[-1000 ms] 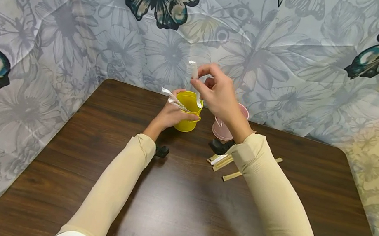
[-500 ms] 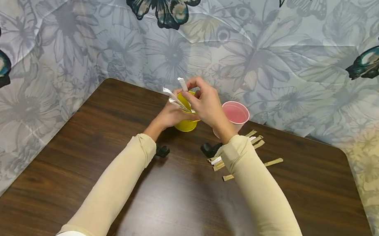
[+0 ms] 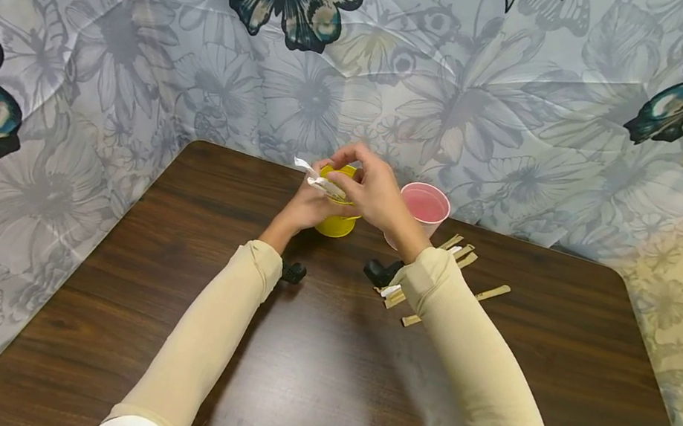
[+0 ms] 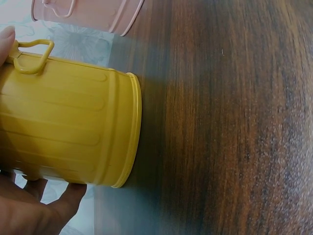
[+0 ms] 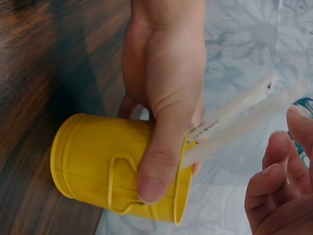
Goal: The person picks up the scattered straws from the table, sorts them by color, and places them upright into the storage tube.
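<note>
My left hand [image 3: 307,205] grips a small yellow metal bucket [image 4: 68,117] with wire side handles. In the right wrist view the left thumb [image 5: 159,171] lies along its side, close to the handle. Two slim white paper stick packets [image 5: 237,105] lean out over the rim, one with small dark print, the other blurred. My right hand [image 3: 375,190] is over the bucket's mouth in the head view. Its fingertips [image 5: 298,117] are right by the blurred packet's end, with a gap showing between thumb and fingers. The packets' lower ends are hidden inside the bucket.
A pink bucket [image 3: 425,208] stands to the right of the yellow one. Several tan and white stick packets [image 3: 396,299] lie on the dark wooden table [image 3: 314,374], partly behind the right sleeve. A butterfly-print cloth [image 3: 306,101] hangs behind the table.
My right hand has moved down and left from above to the yellow bucket's mouth, and the white packet it pinched has gone in. The left hand has stayed put.
</note>
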Tool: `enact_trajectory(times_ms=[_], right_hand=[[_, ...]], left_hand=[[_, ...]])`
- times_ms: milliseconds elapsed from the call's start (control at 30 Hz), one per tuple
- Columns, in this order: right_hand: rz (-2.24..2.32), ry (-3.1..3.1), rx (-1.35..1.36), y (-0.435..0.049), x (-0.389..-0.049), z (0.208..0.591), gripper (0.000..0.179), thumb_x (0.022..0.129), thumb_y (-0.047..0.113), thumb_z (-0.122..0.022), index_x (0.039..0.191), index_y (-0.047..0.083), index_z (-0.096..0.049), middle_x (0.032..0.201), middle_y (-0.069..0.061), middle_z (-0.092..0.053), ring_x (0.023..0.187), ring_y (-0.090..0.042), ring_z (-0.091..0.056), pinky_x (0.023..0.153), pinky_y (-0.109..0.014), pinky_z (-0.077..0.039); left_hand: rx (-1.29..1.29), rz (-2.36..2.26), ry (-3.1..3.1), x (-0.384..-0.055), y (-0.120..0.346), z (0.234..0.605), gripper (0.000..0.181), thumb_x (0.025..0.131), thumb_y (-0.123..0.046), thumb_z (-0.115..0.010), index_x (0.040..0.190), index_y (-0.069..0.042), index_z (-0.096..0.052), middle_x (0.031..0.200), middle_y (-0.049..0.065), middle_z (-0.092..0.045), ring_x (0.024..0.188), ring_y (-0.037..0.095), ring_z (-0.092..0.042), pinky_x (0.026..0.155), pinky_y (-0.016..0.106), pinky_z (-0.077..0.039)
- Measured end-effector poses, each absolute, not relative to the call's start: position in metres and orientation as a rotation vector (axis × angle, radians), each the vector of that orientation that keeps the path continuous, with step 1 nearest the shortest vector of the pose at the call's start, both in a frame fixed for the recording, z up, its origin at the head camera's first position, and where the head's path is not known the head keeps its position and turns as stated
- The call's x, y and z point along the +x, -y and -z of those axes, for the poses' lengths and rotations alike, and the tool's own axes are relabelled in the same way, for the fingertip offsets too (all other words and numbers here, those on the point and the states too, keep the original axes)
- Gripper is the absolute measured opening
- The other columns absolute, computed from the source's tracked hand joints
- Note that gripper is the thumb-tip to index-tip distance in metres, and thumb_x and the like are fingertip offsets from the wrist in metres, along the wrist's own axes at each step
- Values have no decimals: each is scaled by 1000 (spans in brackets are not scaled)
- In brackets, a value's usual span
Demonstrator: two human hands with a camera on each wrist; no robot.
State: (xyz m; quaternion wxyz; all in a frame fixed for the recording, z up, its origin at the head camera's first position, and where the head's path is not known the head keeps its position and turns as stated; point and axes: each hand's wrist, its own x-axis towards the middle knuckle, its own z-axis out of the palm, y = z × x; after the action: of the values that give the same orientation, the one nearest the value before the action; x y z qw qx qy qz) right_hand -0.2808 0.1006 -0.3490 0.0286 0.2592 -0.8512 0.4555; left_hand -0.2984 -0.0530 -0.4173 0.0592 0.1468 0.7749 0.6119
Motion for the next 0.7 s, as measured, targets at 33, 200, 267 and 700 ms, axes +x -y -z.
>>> enact_trajectory(times_ms=[33, 200, 267, 700], right_hand=[[-1415, 2621, 795, -102, -280, 349, 23, 96, 22, -72, 116, 14, -63, 114, -5, -69, 68, -19, -53, 62, -26, -46], [-1396, 2602, 799, -113, -275, 349, 24, 95, 16, -73, 116, 10, -64, 112, -6, -69, 65, -19, -52, 57, -24, -43], [-1384, 2605, 825, -121, -271, 349, 24, 95, 14, -72, 117, 7, -63, 113, -10, -69, 63, -19, -52, 56, -23, -43], [-1156, 2763, 838, -186, -233, 373, 23, 94, 13, -74, 114, 8, -65, 96, -6, -70, 61, -15, -52, 56, -22, -43]], left_hand=[[408, -1846, -2336, -296, 54, 416, 98, 79, -16, -88, 152, -2, -23, 160, 20, -18, 144, 34, -32, 122, 45, -34], [334, -1887, -2331, -303, 52, 429, 103, 78, -18, -89, 154, -8, -20, 157, 17, -29, 140, 32, -42, 120, 45, -37], [312, -1911, -2332, -308, 50, 438, 105, 76, -18, -90, 154, -11, -20, 153, 16, -36, 135, 31, -46, 117, 45, -41], [266, -1952, -2384, -317, 48, 450, 115, 66, -18, -97, 154, -10, -23, 143, 18, -49, 129, 30, -52, 116, 42, -42]])
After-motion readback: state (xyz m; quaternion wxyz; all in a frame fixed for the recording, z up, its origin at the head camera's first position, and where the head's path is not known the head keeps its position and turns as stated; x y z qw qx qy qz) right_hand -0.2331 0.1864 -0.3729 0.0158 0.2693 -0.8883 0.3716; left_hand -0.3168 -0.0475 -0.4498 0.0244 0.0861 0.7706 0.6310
